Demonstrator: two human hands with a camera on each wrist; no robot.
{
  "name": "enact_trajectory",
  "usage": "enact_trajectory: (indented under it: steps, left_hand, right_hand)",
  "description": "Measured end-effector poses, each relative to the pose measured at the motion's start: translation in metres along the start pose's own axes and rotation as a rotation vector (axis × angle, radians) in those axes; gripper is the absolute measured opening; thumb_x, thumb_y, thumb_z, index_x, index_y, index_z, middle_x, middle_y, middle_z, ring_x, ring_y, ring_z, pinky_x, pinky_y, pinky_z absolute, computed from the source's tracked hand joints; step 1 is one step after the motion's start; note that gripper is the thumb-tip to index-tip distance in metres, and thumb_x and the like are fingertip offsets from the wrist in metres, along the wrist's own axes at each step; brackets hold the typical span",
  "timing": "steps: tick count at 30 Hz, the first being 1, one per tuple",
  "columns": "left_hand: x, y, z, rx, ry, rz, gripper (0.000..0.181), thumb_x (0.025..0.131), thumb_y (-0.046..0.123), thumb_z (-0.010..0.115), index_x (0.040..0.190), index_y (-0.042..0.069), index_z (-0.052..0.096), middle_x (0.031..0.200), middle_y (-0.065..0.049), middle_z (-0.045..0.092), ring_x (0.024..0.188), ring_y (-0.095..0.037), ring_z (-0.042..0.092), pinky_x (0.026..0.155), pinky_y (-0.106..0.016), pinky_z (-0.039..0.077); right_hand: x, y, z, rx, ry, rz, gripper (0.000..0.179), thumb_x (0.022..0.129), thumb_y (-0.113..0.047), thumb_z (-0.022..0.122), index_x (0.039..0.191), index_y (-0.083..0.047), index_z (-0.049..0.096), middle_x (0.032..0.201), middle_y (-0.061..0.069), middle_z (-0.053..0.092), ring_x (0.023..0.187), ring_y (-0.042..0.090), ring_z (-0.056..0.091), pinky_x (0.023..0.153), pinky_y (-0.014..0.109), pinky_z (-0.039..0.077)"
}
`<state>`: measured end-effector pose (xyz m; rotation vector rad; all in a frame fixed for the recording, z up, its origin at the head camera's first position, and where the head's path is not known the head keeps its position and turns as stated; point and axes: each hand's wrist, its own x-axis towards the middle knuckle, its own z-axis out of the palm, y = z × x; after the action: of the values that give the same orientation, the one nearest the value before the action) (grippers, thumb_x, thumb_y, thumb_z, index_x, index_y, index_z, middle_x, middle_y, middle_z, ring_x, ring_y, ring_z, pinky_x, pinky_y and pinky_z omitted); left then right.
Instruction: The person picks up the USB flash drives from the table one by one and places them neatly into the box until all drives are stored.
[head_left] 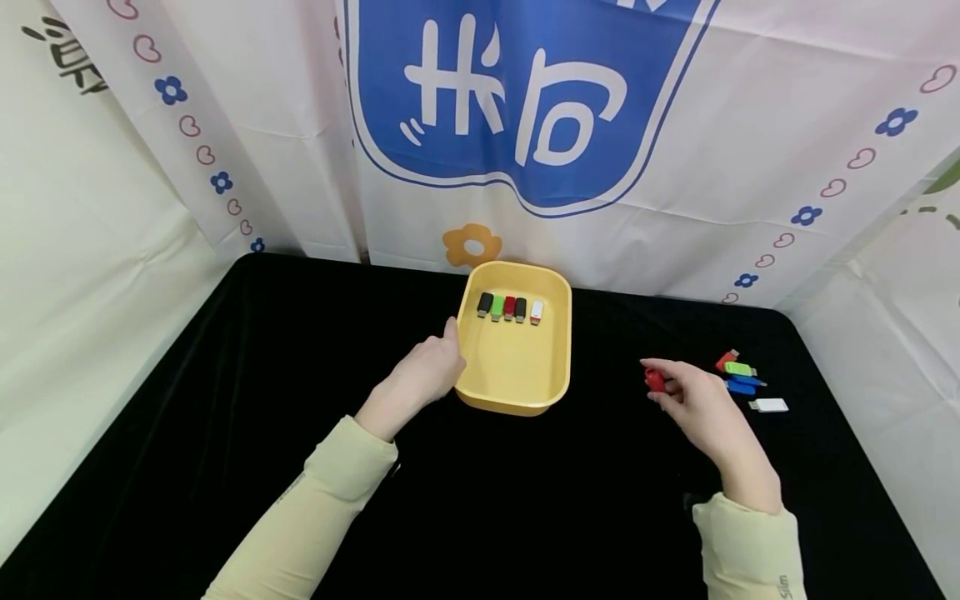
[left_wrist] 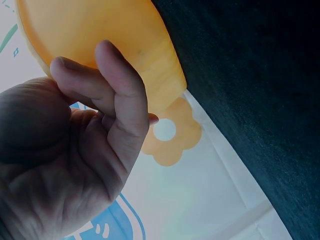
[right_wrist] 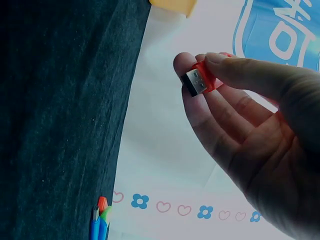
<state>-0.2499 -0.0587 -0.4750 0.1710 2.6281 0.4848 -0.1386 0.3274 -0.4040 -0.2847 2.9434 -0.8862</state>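
A yellow plastic tray holds a row of USB sticks: black, green, red, another black and, a little apart, white. My left hand grips the tray's left rim, the thumb at the edge and two curled fingers by the outer wall. To the tray's right, my right hand pinches a red USB stick between thumb and fingertips. Its metal plug shows in the right wrist view.
Beyond the right hand lie more USB sticks: red, green, blue and white. Black cloth covers the table. A printed white curtain hangs along the back edge, with white side walls.
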Motion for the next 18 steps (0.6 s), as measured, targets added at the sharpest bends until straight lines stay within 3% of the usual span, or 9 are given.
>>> enact_trajectory:
  steps: [5, 8, 9, 11, 18]
  left_hand:
    - [-0.001, 0.001, -0.001, -0.005, -0.003, 0.008, 0.085, 0.124, 0.022, 0.05, 0.186, -0.006, -0.002, 0.078, -0.008, 0.073, 0.054, -0.015, 0.061, 0.048, -0.027, 0.049]
    - [-0.002, 0.001, 0.0, -0.004, -0.001, 0.011, 0.085, 0.124, 0.021, 0.05, 0.186, -0.006, -0.002, 0.079, -0.008, 0.073, 0.054, -0.015, 0.061, 0.048, -0.027, 0.048]
    - [-0.002, 0.001, 0.0, -0.003, 0.002, 0.014, 0.085, 0.124, 0.021, 0.05, 0.186, -0.006, -0.002, 0.079, -0.008, 0.073, 0.054, -0.015, 0.061, 0.048, -0.027, 0.048]
    - [-0.002, 0.001, 0.001, 0.0, 0.007, 0.02, 0.085, 0.124, 0.021, 0.05, 0.185, -0.007, -0.002, 0.079, -0.008, 0.072, 0.055, -0.015, 0.062, 0.049, -0.026, 0.048]
    - [0.002, -0.002, 0.002, 0.014, 0.012, 0.026, 0.085, 0.123, 0.021, 0.051, 0.185, -0.008, -0.001, 0.081, -0.008, 0.073, 0.056, -0.017, 0.063, 0.05, -0.028, 0.049]
  right_hand:
    - [0.002, 0.001, 0.004, 0.014, -0.016, 0.012, 0.05, 0.105, 0.01, 0.078, 0.154, 0.011, 0.067, 0.137, 0.037, 0.075, 0.113, 0.044, 0.08, 0.101, 0.064, 0.068]
    - [0.005, 0.004, 0.009, 0.036, -0.001, 0.013, 0.054, 0.103, 0.01, 0.08, 0.155, 0.01, 0.066, 0.14, 0.038, 0.074, 0.116, 0.047, 0.08, 0.102, 0.064, 0.068]
    - [0.007, 0.008, 0.013, 0.049, 0.025, 0.019, 0.055, 0.101, 0.01, 0.083, 0.153, 0.008, 0.069, 0.137, 0.036, 0.075, 0.113, 0.043, 0.081, 0.1, 0.057, 0.07]
    - [0.009, 0.007, 0.018, 0.058, 0.045, 0.01, 0.055, 0.1, 0.01, 0.084, 0.152, 0.007, 0.07, 0.137, 0.036, 0.075, 0.112, 0.042, 0.082, 0.098, 0.056, 0.071]
    - [0.008, -0.016, 0.02, 0.058, 0.025, -0.028, 0.053, 0.103, 0.007, 0.083, 0.155, 0.004, 0.07, 0.14, 0.033, 0.077, 0.114, 0.04, 0.082, 0.1, 0.058, 0.07]
